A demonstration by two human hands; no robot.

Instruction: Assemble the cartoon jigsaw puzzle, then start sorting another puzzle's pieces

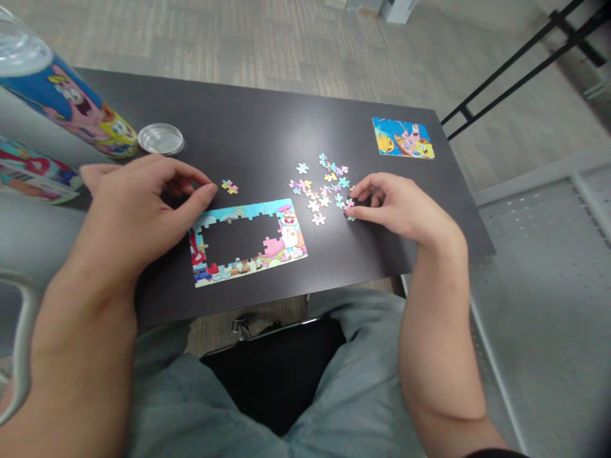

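A partly joined jigsaw puzzle (293,238) lies on the dark table as a border around an open middle, with a pink patch filled in at its lower right. My left hand (143,203) rests by its upper left corner, thumb and forefinger together, no piece showing between them. Just beyond those fingertips lies a small yellow and pink cluster of pieces (230,186). Over at the right edge of the loose puzzle pieces (325,196), my right hand (394,207) has thumb and forefinger closed about a pink and teal puzzle piece (350,205) at the tabletop.
A blue cartoon-printed can (86,111) stands at the left, with a round metal lid (161,138) beside it. Toward the far right of the table (267,114) lies a cartoon picture card (403,138). A black metal frame (506,70) rises beyond the right edge.
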